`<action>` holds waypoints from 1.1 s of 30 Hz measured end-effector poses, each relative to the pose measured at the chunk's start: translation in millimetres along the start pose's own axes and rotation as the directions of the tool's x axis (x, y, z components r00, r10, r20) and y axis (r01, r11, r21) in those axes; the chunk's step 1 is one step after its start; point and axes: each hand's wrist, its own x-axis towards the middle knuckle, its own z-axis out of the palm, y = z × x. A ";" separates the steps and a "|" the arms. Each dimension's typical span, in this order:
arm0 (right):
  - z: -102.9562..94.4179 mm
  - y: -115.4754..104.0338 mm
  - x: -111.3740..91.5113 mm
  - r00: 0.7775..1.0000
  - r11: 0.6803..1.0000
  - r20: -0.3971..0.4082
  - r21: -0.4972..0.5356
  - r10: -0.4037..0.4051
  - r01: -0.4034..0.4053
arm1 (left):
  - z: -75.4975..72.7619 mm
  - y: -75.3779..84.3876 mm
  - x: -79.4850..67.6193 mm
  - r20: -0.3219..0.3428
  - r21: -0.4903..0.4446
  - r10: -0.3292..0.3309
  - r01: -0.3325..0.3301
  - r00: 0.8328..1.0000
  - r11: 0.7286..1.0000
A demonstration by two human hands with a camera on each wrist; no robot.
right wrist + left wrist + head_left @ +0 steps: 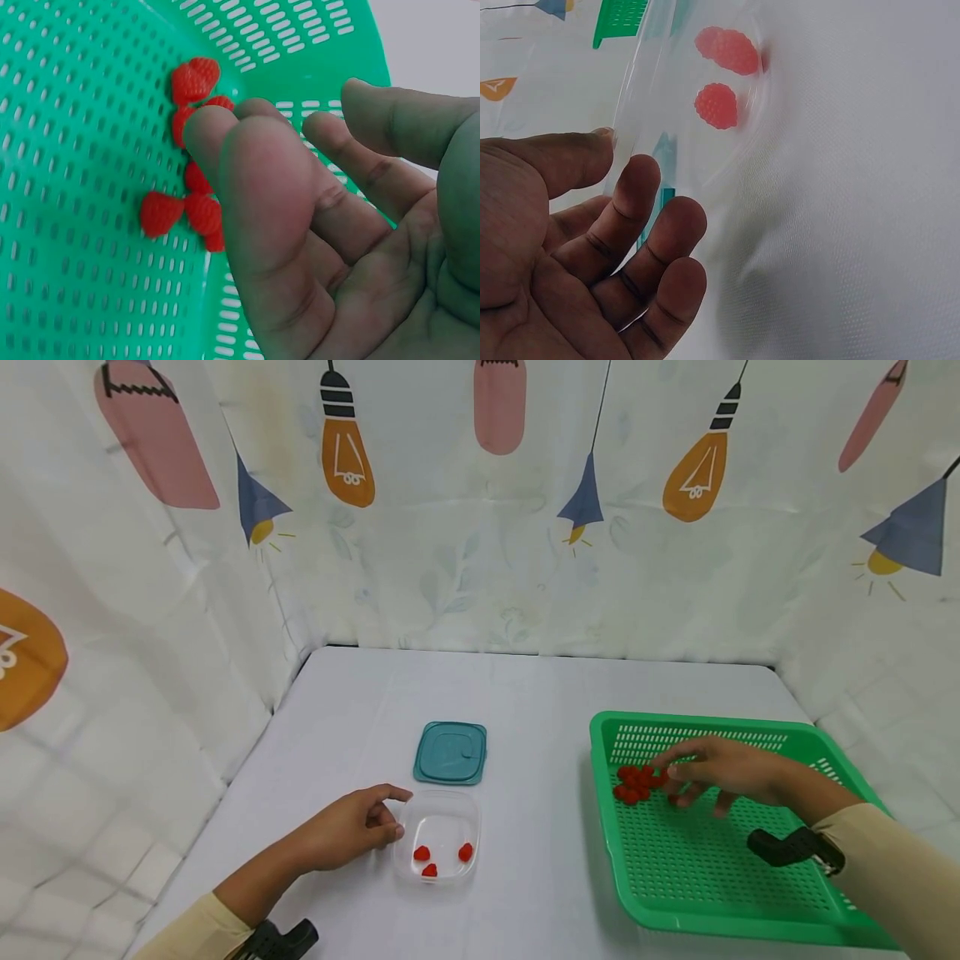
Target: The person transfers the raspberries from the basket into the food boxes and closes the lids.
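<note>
A clear plastic container (pixel 440 806) stands on the table with three red raspberries (pixel 422 853) inside. At its left side is my left hand (pixel 348 828), thumb and fingertips against or close to the rim, its fingers loosely bent. The left wrist view shows the thumb tip at the container's edge. My right hand (pixel 716 770) hovers inside the green basket (pixel 720 893), fingers spread and slightly bent, nothing seen between them. Beneath and beside its fingertips lies a cluster of red raspberries (pixel 160 214), partly hidden by the fingers in the right wrist view.
A teal square lid (pixel 452 753) lies flat just behind the container. The perforated basket takes up the right side of the white table (pixel 525 860). A patterned curtain (pixel 480 577) hangs behind the table and along its sides.
</note>
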 end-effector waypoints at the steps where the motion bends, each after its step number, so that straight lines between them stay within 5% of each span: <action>1: -0.6 1.1 -0.5 1.000 1.000 -0.002 -0.002 0.004 -0.004 | -0.2 0.1 -0.1 0.002 -0.001 0.000 0.000 1.000 1.000; 33: -3.2 37.3 6.7 0.990 0.989 -0.017 -0.048 0.142 -0.143 | -2.0 0.5 0.4 0.018 -0.003 0.014 -0.014 1.000 1.000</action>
